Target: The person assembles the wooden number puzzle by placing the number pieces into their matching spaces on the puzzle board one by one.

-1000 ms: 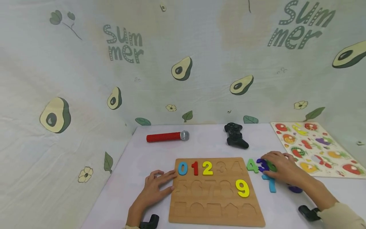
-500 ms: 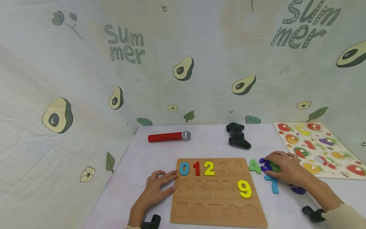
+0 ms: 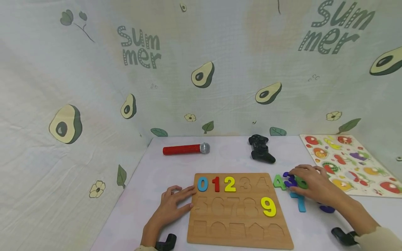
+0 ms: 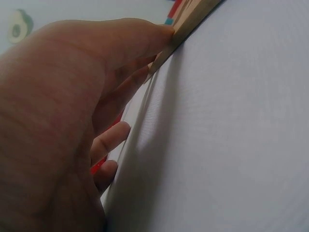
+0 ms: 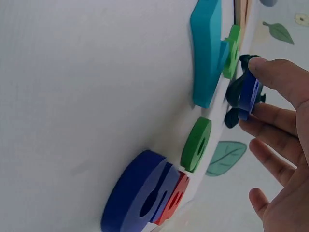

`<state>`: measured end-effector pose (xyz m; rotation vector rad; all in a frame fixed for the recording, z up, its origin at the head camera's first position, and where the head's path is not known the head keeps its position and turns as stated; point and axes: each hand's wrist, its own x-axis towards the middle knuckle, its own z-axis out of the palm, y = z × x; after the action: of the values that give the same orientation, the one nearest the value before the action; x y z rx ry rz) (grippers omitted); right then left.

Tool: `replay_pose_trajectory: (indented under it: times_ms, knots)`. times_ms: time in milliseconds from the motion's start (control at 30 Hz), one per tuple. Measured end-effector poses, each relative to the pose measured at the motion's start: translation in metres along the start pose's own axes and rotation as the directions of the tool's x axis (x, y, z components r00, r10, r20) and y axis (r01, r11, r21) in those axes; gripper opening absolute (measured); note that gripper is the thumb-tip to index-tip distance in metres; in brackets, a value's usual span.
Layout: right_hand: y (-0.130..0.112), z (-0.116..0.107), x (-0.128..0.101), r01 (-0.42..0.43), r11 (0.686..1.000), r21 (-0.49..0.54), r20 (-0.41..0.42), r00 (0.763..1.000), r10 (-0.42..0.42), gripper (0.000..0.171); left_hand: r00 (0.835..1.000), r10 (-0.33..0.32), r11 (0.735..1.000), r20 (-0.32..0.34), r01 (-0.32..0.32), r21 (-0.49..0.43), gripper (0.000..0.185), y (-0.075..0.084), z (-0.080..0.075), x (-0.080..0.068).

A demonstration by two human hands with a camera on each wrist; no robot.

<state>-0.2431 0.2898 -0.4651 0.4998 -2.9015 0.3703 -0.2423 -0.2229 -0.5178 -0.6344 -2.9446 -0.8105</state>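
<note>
- The right hand [image 3: 314, 184] pinches the purple 3 [image 5: 249, 96] by its edges, at lower right of the head view, beside the green 4 [image 3: 278, 181].
- The piece looks light, stiff and thick-edged; gripping its sides seems easiest.
- The left hand [image 3: 171, 205], fingers spread, presses the puzzle board [image 3: 238, 228], which holds 0, 1, 2 and 9.
</note>
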Motion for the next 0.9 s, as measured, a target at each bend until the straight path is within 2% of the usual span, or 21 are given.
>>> replay_pose_trajectory:
  times_ms: [667,900]
  knots:
    - [-0.028,-0.008,0.006,0.070,0.997,0.008,-0.035,0.997,-0.070,0.049,0.998,0.052,0.999,-0.039,-0.052,-0.008,0.045,0.004,-0.003,-0.003]
    - [-0.034,-0.006,0.008,0.089,0.996,0.000,-0.036,0.995,-0.089,0.049,1.000,0.023,1.000,-0.011,-0.023,-0.005,0.046,0.003,-0.003,-0.002]
